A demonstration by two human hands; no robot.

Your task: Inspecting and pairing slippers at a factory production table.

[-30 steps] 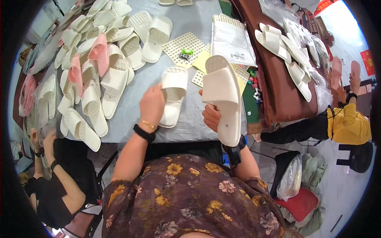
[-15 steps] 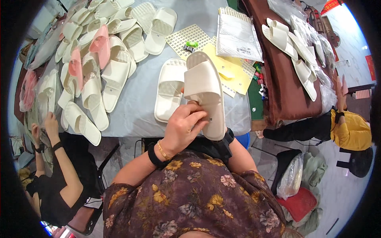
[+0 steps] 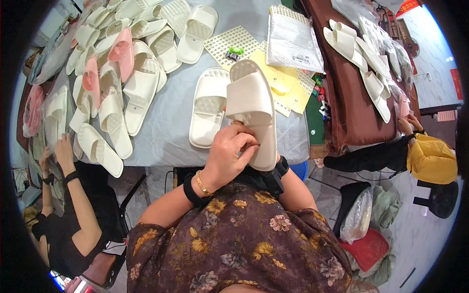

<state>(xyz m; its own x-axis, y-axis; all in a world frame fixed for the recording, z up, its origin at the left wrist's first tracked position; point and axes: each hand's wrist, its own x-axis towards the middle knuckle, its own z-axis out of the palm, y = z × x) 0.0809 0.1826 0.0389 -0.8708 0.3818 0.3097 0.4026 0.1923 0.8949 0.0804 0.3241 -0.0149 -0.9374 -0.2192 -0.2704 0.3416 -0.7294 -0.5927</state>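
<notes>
A white slipper (image 3: 266, 124) is held upright over the table edge, its toe pointing away from me. My left hand (image 3: 229, 149) reaches over the insole with thumb and forefinger pinched together at a small dark mark; whatever lies between the fingertips is too small to make out. Behind the slipper, my right hand (image 3: 224, 110) grips it; only a bit of fingertip shows at its left edge. Another white slipper (image 3: 205, 132) lies flat just to the left, partly behind my left hand.
Many white and pink slippers (image 3: 121, 54) crowd the table's left side. Ahead lie sticker sheets (image 3: 229, 41), yellow paper (image 3: 298, 93), small wrapped items (image 3: 235, 51) and a white packet (image 3: 294, 41). More slippers (image 3: 373, 90) rest on brown cloth. Co-workers sit left (image 3: 73, 215) and right (image 3: 430, 156).
My left thumb and forefinger have closed over the dark printed mark on the insole. The slipper has barely shifted. At right, the co-worker's hands have come down with a pink slipper.
</notes>
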